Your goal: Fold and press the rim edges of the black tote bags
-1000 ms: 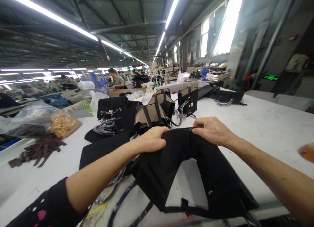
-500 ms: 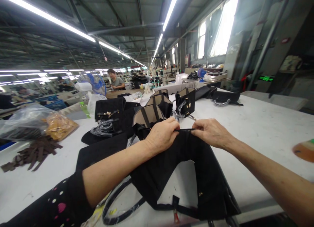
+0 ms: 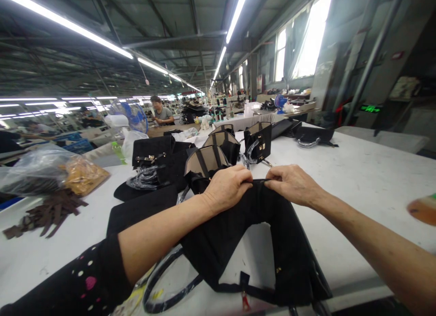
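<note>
A black fabric bag piece (image 3: pixel 259 243) is draped over the near edge of the white table (image 3: pixel 368 179). My left hand (image 3: pixel 227 187) is closed on its top edge, fingers curled over the fold. A short way to the right, my right hand (image 3: pixel 292 184) pinches the same edge. The two hands nearly meet at the middle of the fold. A black loop handle (image 3: pixel 166 284) lies under the piece at the lower left.
Several black and beige handbags (image 3: pixel 207 161) stand just beyond my hands, with a black bag (image 3: pixel 151 154) at their left. A clear plastic bag (image 3: pixel 44 170) and dark leather strips (image 3: pixel 47 211) lie far left. A person sits at a distant table.
My left hand has slid right along the top edge of the black piece, closing the gap to my right hand, and the piece has bunched narrower between them.
</note>
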### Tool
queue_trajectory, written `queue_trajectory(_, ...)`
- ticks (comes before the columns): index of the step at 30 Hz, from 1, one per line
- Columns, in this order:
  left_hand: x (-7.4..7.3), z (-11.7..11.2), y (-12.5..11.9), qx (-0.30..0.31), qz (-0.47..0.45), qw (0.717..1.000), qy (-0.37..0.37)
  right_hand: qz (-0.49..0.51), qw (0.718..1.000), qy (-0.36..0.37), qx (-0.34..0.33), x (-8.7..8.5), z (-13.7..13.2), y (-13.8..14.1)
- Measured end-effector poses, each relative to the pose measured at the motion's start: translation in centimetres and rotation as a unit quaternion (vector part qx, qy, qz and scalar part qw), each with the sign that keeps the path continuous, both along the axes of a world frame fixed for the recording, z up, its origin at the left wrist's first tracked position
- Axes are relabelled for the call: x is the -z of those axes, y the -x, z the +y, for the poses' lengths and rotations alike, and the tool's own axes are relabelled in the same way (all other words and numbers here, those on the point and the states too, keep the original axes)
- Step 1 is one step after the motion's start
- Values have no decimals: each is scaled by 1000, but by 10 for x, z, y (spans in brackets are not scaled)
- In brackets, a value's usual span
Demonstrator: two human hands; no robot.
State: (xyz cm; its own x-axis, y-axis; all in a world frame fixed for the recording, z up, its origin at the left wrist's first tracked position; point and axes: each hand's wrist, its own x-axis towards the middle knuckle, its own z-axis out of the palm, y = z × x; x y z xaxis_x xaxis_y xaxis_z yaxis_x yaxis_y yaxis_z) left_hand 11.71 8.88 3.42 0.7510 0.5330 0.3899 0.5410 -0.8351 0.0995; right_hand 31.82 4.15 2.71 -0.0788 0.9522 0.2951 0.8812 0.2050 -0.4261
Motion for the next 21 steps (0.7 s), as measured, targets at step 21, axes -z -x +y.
queue_trajectory(21,1,17,-14,13,-71,976,203,22,999,27,-14,0,3,-2)
